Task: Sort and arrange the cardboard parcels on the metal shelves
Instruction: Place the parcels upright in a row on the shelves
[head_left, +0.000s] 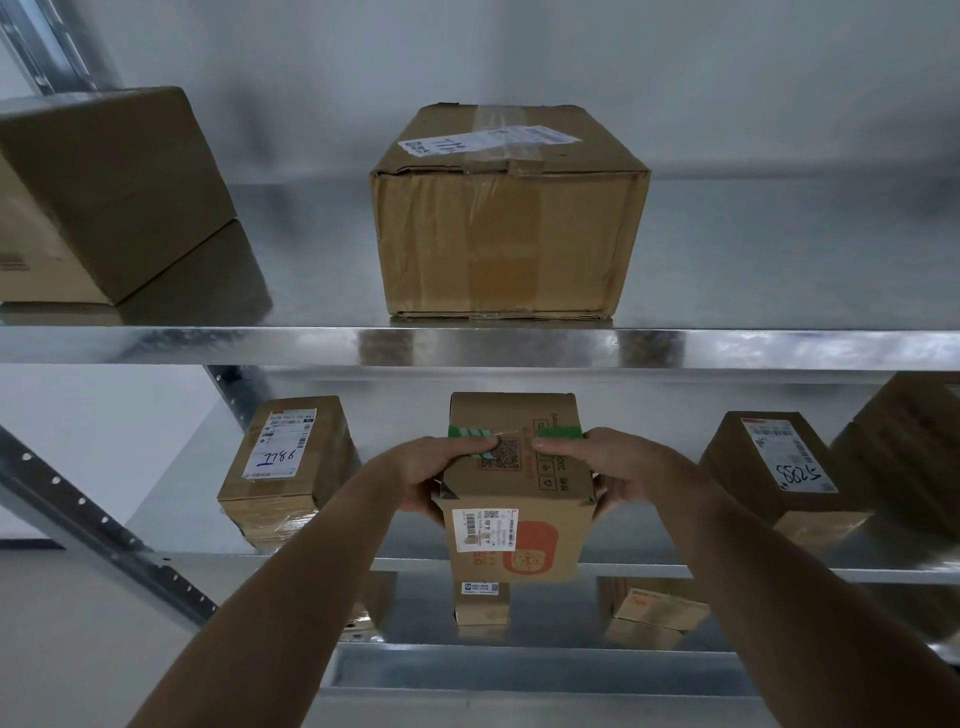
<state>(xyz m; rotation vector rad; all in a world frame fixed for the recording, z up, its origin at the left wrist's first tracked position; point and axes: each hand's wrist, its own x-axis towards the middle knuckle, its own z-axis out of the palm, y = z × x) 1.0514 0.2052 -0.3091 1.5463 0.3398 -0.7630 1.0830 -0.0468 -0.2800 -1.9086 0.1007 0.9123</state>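
The parcel (517, 488) was gripped at both sides by the left hand (434, 475) and right hand (618, 470), and was best kept level and set squarely on the middle shelf (779, 569).

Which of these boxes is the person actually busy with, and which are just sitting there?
In hand:
- orange-printed parcel, held by the left hand and right hand
- middle shelf behind it

Just sitting:
- large taped box on the upper shelf
- parcel marked 1786
- labelled parcel at right
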